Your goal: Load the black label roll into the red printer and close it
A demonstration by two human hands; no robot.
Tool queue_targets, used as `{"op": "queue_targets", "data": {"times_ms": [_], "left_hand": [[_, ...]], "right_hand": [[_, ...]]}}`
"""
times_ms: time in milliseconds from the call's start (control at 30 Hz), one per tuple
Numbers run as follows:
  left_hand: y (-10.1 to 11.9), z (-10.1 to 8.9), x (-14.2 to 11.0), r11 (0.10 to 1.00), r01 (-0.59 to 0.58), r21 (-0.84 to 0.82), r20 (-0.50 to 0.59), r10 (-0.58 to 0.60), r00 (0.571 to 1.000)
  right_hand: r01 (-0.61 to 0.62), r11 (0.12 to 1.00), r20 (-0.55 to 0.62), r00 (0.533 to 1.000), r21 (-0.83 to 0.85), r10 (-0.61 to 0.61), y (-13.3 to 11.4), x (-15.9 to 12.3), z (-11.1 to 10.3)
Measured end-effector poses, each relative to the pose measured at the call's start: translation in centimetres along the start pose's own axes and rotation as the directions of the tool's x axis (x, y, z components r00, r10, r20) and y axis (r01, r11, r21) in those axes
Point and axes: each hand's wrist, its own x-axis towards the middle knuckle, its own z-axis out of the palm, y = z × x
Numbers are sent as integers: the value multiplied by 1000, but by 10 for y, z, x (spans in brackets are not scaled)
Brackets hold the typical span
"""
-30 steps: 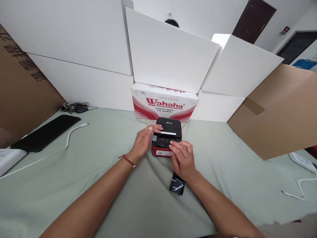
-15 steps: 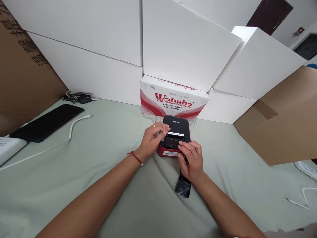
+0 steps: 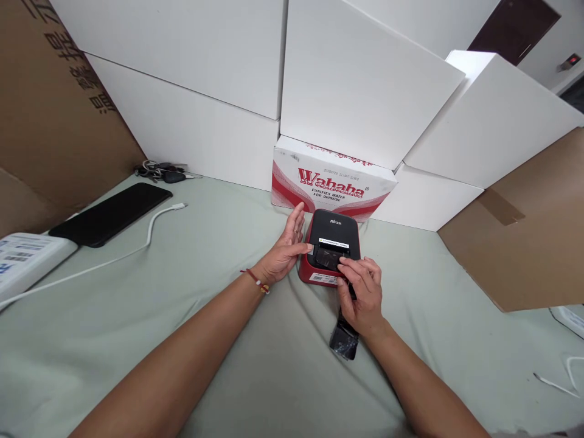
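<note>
A small black-and-red device (image 3: 335,228), apparently a label printer, lies on the cloth. White stickers mark its top and front, and a dark glossy strip (image 3: 327,258) shows at its slot. My left hand (image 3: 289,246) is open against the device's left side, fingers stretched out and thumb resting on its edge. At the front right corner, my right hand (image 3: 362,289) is closed, fingertips on the dark strip and thumb below it. A crumpled black piece with a plastic shine (image 3: 344,339) hangs or lies below that hand; how it joins the strip is hidden.
Behind the device stands a Wahaha water carton (image 3: 335,182) against white boxes (image 3: 182,109). To the left are a black phone (image 3: 112,213), keys (image 3: 166,172), a white cable (image 3: 150,228) and a white power strip (image 3: 34,258). Brown cardboard (image 3: 515,255) rises at the right.
My left hand has come off the device's top to its left side, with its fingers now spread. My right hand stays at the front corner. The whole view has shifted slightly.
</note>
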Motion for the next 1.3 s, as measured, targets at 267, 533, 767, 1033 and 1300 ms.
{"op": "queue_targets", "data": {"times_ms": [267, 533, 767, 1033, 1300], "left_hand": [[-5, -1, 0, 995, 60, -79, 16, -59, 998], [-13, 1, 4, 997, 20, -72, 45, -17, 999], [-1, 3, 2, 994, 68, -82, 49, -64, 997], [-4, 2, 1, 990, 77, -119, 32, -74, 997], [-3, 1, 0, 983, 121, -136, 30, -118, 993]], "right_hand": [[14, 999, 43, 999, 33, -16, 5, 10, -12], [-506, 862, 519, 742, 17, 425, 27, 108, -47], [-114, 899, 777, 466, -422, 423, 35, 156, 18], [-40, 850, 753, 445, -525, 485, 16, 161, 14], [-472, 865, 719, 540, -171, 437, 17, 135, -124]]}}
